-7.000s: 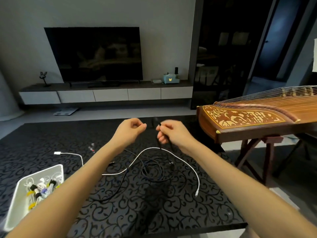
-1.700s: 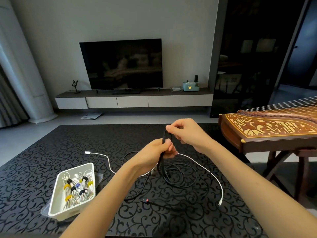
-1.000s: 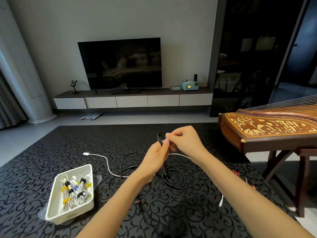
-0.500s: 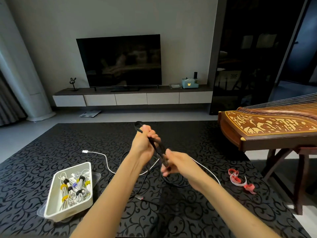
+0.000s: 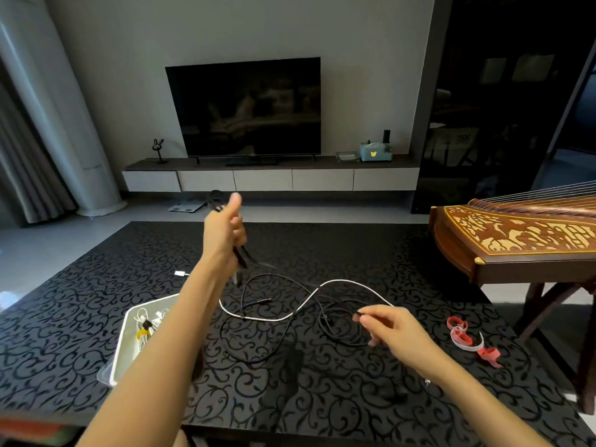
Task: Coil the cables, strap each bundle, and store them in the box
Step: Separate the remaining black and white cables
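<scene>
My left hand (image 5: 223, 233) is raised above the table and grips a folded bundle of black cable (image 5: 215, 201), whose loop sticks out above the thumb and whose strands hang below the fist. My right hand (image 5: 392, 324) is low over the table and pinches the black cable's plug end (image 5: 358, 315) between thumb and forefinger. A loose black cable (image 5: 258, 304) and a white cable (image 5: 338, 283) lie tangled on the table between my hands. The white box (image 5: 124, 343) at the left holds several strapped cable bundles, partly hidden by my left forearm.
The black patterned table (image 5: 322, 398) carries red and white straps (image 5: 467, 340) at the right. A wooden zither on a stand (image 5: 516, 240) stands just beyond the table's right edge. A TV and low cabinet line the far wall.
My left hand rose up and away with the folded cable. My right hand slid down along the cable to the right and now pinches its plug end near the table.
</scene>
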Motion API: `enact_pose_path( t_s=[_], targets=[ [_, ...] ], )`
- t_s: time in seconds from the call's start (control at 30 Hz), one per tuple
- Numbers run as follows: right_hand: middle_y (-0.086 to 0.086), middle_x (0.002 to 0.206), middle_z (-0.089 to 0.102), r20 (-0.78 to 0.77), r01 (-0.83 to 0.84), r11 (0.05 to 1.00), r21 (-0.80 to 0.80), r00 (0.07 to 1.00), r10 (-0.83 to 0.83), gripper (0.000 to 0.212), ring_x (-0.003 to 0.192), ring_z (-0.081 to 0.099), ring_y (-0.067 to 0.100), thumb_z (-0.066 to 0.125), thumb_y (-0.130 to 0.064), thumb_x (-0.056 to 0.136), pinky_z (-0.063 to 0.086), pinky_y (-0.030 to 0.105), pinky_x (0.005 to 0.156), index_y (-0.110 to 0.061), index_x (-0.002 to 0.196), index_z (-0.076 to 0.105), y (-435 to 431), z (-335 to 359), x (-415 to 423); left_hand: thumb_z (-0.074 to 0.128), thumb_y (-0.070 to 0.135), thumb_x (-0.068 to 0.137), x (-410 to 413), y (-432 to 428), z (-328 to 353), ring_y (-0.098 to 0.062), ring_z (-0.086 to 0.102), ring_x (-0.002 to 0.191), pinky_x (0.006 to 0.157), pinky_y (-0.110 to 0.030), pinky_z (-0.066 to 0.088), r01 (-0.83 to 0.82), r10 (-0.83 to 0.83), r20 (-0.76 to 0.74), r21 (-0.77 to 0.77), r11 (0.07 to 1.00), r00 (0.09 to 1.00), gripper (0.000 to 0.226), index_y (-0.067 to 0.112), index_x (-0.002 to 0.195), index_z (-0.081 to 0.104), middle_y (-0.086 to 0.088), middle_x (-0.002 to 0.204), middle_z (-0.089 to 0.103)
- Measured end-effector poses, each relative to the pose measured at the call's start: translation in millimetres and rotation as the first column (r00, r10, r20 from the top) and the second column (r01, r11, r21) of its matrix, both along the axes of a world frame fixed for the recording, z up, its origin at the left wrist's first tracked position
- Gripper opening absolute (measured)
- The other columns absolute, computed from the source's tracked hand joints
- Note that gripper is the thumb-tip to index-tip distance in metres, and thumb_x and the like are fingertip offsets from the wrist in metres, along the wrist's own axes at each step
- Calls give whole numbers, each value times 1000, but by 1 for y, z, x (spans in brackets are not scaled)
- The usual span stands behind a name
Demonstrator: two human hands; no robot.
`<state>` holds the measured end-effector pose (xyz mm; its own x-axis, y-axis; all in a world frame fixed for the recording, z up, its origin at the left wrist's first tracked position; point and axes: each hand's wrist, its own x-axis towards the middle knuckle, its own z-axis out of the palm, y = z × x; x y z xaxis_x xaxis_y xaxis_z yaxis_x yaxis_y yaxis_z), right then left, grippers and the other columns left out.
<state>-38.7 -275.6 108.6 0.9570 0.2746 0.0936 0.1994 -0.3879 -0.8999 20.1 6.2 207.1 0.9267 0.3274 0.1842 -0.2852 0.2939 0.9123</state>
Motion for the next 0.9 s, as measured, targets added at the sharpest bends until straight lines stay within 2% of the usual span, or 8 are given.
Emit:
enact_pose_path(
  t_s=[0.07, 0.13, 0.27, 0.43, 0.53, 0.67, 0.83, 0.9],
  targets=[
    [-23, 74, 67, 153, -21, 998, -59, 988, 30, 16, 59, 57, -9, 57, -8, 93, 43, 9, 59, -13, 100, 70, 10, 17, 0, 54, 51, 90, -3, -7, -4, -7, 24, 41, 42, -23, 22, -54, 65, -11, 437, 898, 998, 45, 20, 67, 32, 9, 51, 28],
    [-26, 60, 61, 270, -40, 996, -85, 961, 61, 15, 58, 55, -9, 58, -10, 93, 38, 8, 57, -14, 95, 72, 23, 40, 2, 51, 72, 79, -8, -21, -8, -9, 25, 47, 47, -27, 22, 42, -4, -65, 603, 796, 998, 57, 17, 72, 35, 6, 56, 29],
    [-19, 51, 56, 446, 29, 991, -131, 894, 32, 17, 53, 52, 1, 58, -20, 93, 36, 17, 56, -21, 82, 71, 40, 78, 15, 36, 87, 56, -22, -47, -9, -7, 19, 45, 44, -21, 17, 433, -337, -305, 344, 833, 891, 72, 17, 68, 45, 9, 52, 29],
    [6, 52, 58, 486, 151, 974, -172, 873, -49, 31, 52, 54, 18, 53, -23, 92, 48, 35, 65, -5, 72, 67, 51, 93, 23, 45, 86, 63, -31, -61, -19, -6, 19, 44, 45, -20, 18, 631, -579, -271, 172, 756, 769, 70, 17, 69, 50, 9, 52, 28],
    [8, 50, 60, 476, 161, 973, -164, 877, -65, 35, 52, 56, 20, 51, -25, 94, 49, 35, 66, -7, 69, 67, 56, 94, 21, 61, 64, 79, -34, -68, -22, -7, 19, 48, 47, -21, 16, 631, -595, -211, 223, 743, 776, 45, 20, 72, 52, 8, 55, 25],
    [12, 50, 58, 473, 247, 964, -98, 864, -173, 44, 54, 56, 27, 51, -27, 94, 49, 40, 64, -7, 56, 60, 62, 89, 19, 33, 61, 85, -37, -78, -24, -7, 19, 48, 46, -21, 18, 556, -527, -177, 241, 796, 831, 50, 15, 75, 49, 6, 57, 25],
    [17, 50, 58, 406, 229, 972, -46, 894, -192, 48, 52, 56, 30, 51, -23, 93, 49, 43, 62, 3, 54, 56, 79, 77, 9, 36, 61, 83, -36, -90, -28, -19, 51, 62, 57, -29, 38, 377, -356, -123, 289, 880, 926, 54, 18, 79, 69, -4, 64, 60],
    [15, 48, 58, 362, 208, 978, -14, 913, -189, 48, 51, 56, 28, 50, -24, 95, 50, 42, 64, 2, 55, 57, 84, 75, 6, 38, 59, 84, -37, -92, -28, -15, 51, 57, 55, -26, 40, 366, -347, -118, 247, 897, 931, 52, 17, 76, 68, -2, 61, 62]
  ],
)
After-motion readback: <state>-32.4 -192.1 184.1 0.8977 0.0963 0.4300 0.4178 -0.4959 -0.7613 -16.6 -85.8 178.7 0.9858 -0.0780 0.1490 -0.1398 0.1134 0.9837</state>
